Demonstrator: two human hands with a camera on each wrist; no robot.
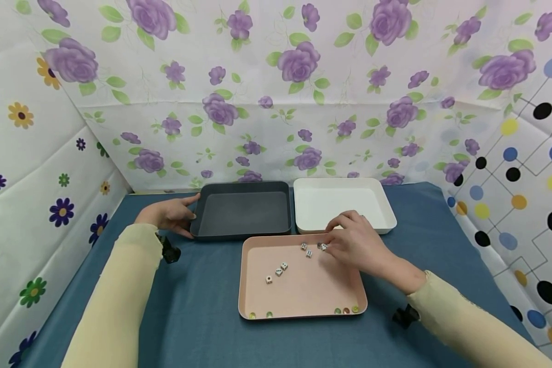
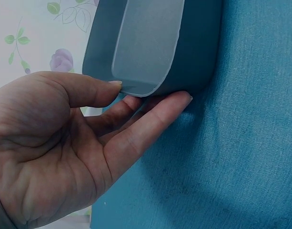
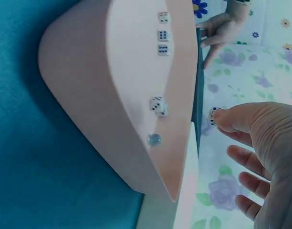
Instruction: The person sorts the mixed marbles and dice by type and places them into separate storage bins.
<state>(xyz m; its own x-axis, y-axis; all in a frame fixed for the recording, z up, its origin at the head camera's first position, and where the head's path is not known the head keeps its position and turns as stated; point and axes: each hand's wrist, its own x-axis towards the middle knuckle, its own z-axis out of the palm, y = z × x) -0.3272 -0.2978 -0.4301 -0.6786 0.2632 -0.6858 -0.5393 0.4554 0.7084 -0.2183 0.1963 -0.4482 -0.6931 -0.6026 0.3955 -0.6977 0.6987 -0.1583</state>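
At the left end of a dark grey tray (image 1: 244, 209), my left hand (image 1: 169, 213) grips the corner. Its thumb lies on the rim and its fingers rest against the outer wall (image 2: 198, 52). My right hand (image 1: 356, 244) is over the back right part of a pink tray (image 1: 303, 299), pinching a white die (image 3: 215, 116) between thumb and forefinger. Left of that hand, two dice (image 1: 308, 253) lie close together, with a clear glass bead (image 3: 154, 139) nearby. Three more dice (image 1: 278, 272) form a slanting row toward the tray's left side.
A white tray (image 1: 340, 199) stands behind the pink one, right of the dark grey tray. Several coloured glass beads (image 1: 346, 310) lie along the pink tray's front edge. Blue cloth (image 1: 202, 296) covers the table; flowered sheets (image 1: 267, 133) hang behind and at the sides.
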